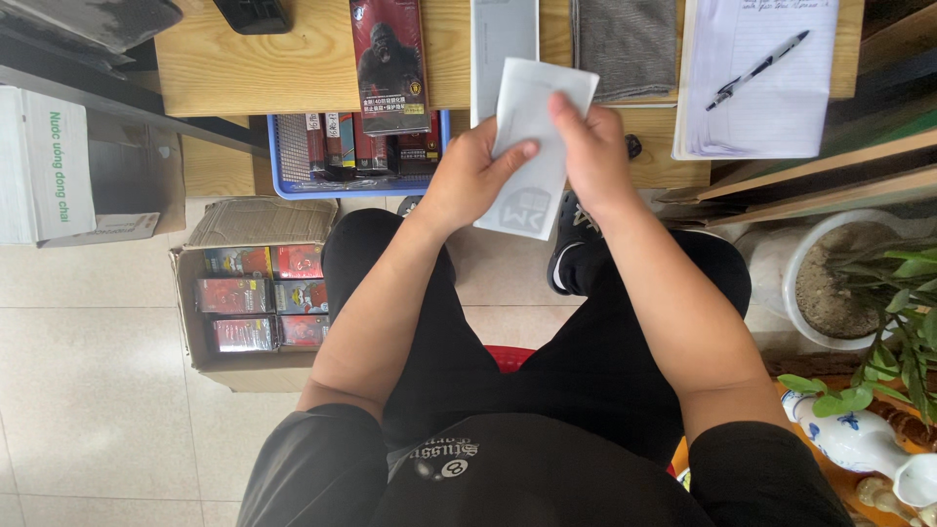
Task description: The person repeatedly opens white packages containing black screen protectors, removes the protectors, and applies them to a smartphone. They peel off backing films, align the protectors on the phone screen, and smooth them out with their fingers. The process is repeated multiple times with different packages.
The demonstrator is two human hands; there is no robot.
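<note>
Gripping white packet (pixel 532 146), left hand (pixel 468 181), right hand (pixel 590 146) (thumbs on top).

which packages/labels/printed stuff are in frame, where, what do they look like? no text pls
White sleeve: flat, pale grey mark, held by left hand and right hand.
Red pack: long, dark ape picture, on desk.
Blue tray: red and black boxes standing in it, below the desk edge.
Cardboard box: open on floor, red and black packs in rows.
White carton: far left, green lettering.
Notepad: handwritten, pen on top.
</note>
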